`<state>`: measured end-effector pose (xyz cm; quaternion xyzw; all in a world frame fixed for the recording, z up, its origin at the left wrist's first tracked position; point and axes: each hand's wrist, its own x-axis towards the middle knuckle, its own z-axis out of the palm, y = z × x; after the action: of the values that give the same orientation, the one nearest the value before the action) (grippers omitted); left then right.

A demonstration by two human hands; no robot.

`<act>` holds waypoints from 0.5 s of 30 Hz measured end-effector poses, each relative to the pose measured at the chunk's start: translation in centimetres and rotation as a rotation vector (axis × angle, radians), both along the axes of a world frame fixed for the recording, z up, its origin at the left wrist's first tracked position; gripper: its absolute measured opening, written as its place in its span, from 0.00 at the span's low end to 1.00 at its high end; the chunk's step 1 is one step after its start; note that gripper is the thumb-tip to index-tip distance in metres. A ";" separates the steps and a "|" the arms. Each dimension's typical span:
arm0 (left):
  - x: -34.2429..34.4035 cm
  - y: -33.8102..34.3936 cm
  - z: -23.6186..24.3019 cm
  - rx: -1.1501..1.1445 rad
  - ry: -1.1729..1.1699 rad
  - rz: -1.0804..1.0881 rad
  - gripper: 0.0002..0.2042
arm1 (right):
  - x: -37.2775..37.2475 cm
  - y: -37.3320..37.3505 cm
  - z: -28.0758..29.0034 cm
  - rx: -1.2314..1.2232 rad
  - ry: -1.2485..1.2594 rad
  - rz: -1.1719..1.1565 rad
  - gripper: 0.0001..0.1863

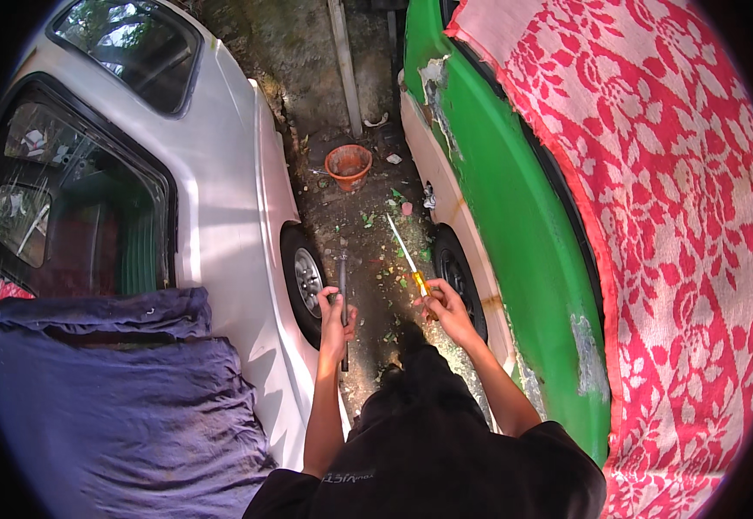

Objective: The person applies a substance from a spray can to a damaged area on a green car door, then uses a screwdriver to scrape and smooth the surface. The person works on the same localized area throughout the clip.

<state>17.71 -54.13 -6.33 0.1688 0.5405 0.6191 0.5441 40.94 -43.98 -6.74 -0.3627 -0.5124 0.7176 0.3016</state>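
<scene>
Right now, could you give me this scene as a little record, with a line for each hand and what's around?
Left hand: fingers around a dark rod
Right hand: holding a yellow-handled screwdriver, tip pointing away from the person
Left side: white car, partly covered by a dark blue cloth
Right side: green car, a red-and-white patterned cloth over it
Ground between: orange flowerpot

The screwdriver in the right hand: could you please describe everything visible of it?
The screwdriver has a long, slim, pale shaft, metal by its look, and a yellow, plastic-looking handle. The right hand grips the handle, partly hiding it. Seen over the ground, it slants, tip to the upper left; the tip's shape is too small to tell.
</scene>
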 end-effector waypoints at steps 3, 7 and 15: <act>-1.3 4.1 -1.3 -0.003 -0.049 -0.046 0.10 | -1.2 3.2 -2.2 0.029 0.016 -0.068 0.14; -2.9 10.1 -2.0 -0.020 -0.140 -0.136 0.13 | -2.8 8.3 -3.1 0.178 -0.093 -0.095 0.13; -4.4 21.6 1.8 0.027 -0.004 -0.126 0.11 | -6.6 18.3 -0.2 0.087 -0.024 -0.080 0.12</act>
<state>13.35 -32.54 -4.51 0.2086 0.5195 0.5912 0.5806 34.32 -25.65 -6.94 -0.3781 -0.5318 0.6776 0.3394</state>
